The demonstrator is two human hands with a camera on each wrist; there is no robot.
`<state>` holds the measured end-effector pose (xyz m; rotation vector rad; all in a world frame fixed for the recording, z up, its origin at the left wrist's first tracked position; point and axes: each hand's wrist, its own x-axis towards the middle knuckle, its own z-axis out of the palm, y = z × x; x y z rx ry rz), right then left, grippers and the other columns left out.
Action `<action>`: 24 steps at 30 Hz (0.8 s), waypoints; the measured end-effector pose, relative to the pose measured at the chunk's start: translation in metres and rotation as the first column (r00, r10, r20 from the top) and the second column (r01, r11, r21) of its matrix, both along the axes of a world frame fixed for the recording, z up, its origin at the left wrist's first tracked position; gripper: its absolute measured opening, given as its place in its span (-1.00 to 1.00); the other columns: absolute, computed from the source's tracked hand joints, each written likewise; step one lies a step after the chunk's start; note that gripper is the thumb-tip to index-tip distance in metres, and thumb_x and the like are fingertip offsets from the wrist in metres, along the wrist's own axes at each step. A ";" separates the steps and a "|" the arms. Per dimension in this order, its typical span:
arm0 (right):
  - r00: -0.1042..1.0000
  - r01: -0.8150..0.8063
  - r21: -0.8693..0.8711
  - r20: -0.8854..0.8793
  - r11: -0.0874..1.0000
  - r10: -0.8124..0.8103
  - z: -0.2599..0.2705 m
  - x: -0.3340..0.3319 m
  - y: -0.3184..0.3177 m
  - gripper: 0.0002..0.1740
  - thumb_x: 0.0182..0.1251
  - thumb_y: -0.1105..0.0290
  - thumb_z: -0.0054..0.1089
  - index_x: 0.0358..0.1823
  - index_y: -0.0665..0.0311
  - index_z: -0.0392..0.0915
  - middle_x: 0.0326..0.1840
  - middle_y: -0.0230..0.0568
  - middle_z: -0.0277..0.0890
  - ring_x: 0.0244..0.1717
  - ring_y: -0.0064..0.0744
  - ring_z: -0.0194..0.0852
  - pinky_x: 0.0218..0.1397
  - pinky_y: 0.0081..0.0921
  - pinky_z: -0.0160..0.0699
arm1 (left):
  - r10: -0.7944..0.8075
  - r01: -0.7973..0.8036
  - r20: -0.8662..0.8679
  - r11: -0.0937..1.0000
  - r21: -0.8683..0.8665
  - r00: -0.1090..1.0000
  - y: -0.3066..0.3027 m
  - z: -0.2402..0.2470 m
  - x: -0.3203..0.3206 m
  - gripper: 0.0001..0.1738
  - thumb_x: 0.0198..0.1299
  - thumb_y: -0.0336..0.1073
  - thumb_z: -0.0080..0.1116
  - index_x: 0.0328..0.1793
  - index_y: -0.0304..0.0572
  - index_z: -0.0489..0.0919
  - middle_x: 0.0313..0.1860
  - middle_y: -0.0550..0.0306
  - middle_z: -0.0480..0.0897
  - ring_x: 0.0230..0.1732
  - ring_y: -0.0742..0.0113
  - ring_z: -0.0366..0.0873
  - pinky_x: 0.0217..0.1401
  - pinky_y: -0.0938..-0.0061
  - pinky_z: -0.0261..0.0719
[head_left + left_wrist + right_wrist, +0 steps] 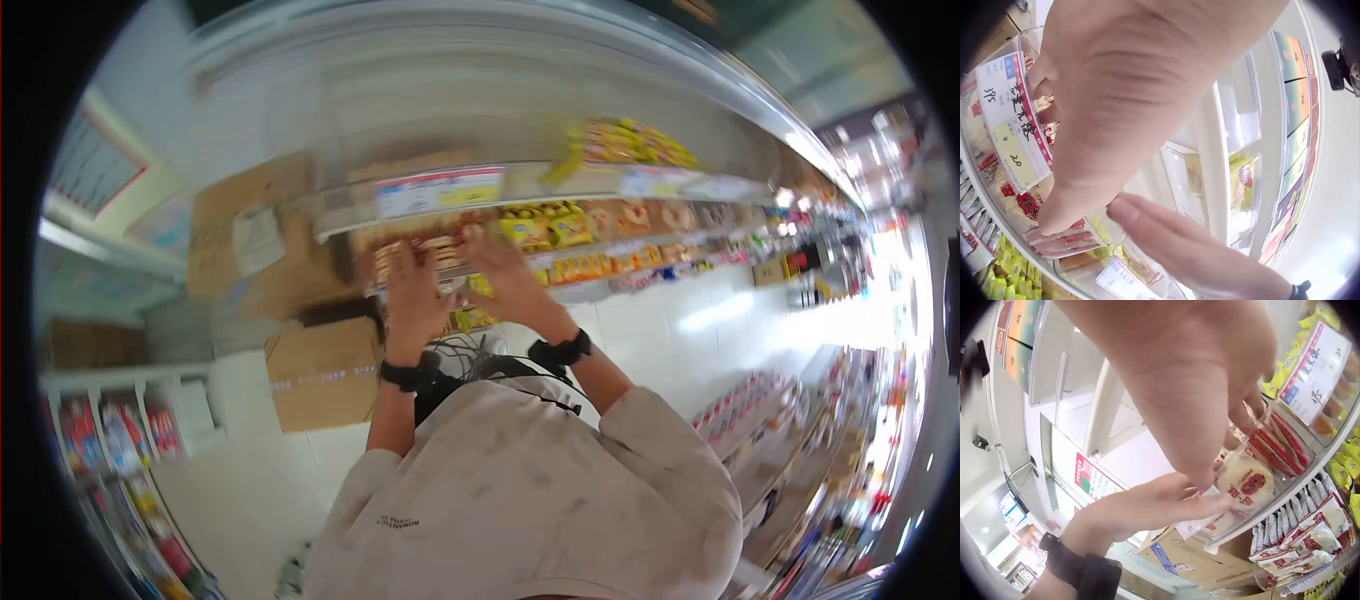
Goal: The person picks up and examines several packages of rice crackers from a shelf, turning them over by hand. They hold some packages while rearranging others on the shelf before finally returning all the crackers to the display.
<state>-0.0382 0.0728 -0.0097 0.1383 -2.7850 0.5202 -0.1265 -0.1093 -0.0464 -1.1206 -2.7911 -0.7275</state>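
I have both of the wearer's hands at the red-marked packets, which are my landmark here: clear wrappers with red print, grouped on a shelf. From my feed, the left hand is over the left part of these packets, its fingers long and fairly straight, the thumb set well away from the others. The right hand is over their right part, fingers spread wide and only slightly bent, tips down among the wrappers. The head view is blurred at the fingertips, and the wrist views hide some of them behind the hands, so I cannot tell how firmly either hand presses. The two thumbs come close together above the packets; whether they touch I can't make out.

Each wrist carries a black band, one on the left and one on the right, both on the wearer's side of the packets. Directly in front of the packets I read a handwritten price card. Yellow packets sit to their right. A tier below them I see silvery packets in a row. To their left and nearer the wearer, a cardboard box is on the floor.
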 end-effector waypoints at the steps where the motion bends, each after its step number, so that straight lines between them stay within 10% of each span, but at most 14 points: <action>1: 1.000 0.011 0.025 -0.009 1.000 -0.011 -0.005 0.000 -0.003 -0.30 0.29 0.01 0.36 0.35 0.29 0.50 0.29 0.08 0.54 0.40 0.06 0.42 0.58 0.04 0.17 | -0.018 0.018 -0.012 1.000 -0.013 1.000 -0.001 -0.006 -0.003 -0.03 -0.06 -0.11 0.52 0.52 -0.14 0.36 0.56 -0.55 0.15 0.52 -0.63 0.14 0.43 -0.18 0.38; 9: 1.000 -0.016 -0.486 -0.028 0.874 0.003 0.013 0.022 0.019 -0.49 0.38 0.18 0.28 0.22 0.36 0.53 0.23 0.08 0.54 0.27 0.09 0.50 0.35 -0.15 0.47 | 0.059 -0.055 0.001 0.931 -0.360 0.998 0.024 -0.011 -0.007 0.00 0.14 0.17 0.35 0.59 -0.13 0.20 0.55 -0.58 0.14 0.53 -0.71 0.07 0.49 -0.26 0.28; 15: 0.932 0.099 -0.686 -0.189 0.721 -0.308 0.036 0.061 0.114 -0.67 0.34 0.44 0.22 0.09 0.40 0.54 0.06 0.11 0.58 0.13 0.09 0.57 0.23 -0.19 0.55 | 0.213 -0.174 0.130 0.949 -0.265 0.968 0.051 -0.015 -0.012 -0.04 0.15 0.21 0.34 0.52 -0.21 0.25 0.55 -0.58 0.14 0.59 -0.62 -0.04 0.53 -0.24 0.20; 18: 0.807 0.253 -0.844 -0.086 0.473 -0.584 0.012 0.085 0.190 -0.68 0.28 0.47 0.24 0.05 0.40 0.55 -0.03 0.13 0.58 0.08 0.13 0.58 0.17 -0.18 0.56 | 0.271 -0.208 0.219 0.939 -0.274 0.937 0.048 -0.026 -0.027 0.10 0.04 0.21 0.45 0.55 -0.31 0.23 0.60 -0.58 0.04 0.65 -0.51 -0.10 0.58 -0.20 0.13; 24: 0.602 0.523 -0.687 -0.122 0.505 -0.789 -0.024 0.082 0.299 -0.49 0.16 0.41 0.32 0.16 0.43 0.50 0.20 0.17 0.48 0.24 0.10 0.50 0.27 -0.23 0.54 | 0.262 -0.251 0.218 0.965 -0.076 0.940 0.088 -0.025 -0.008 0.07 0.15 0.05 0.40 0.57 -0.55 0.16 0.57 -0.61 0.10 0.61 -0.47 0.01 0.62 -0.04 0.08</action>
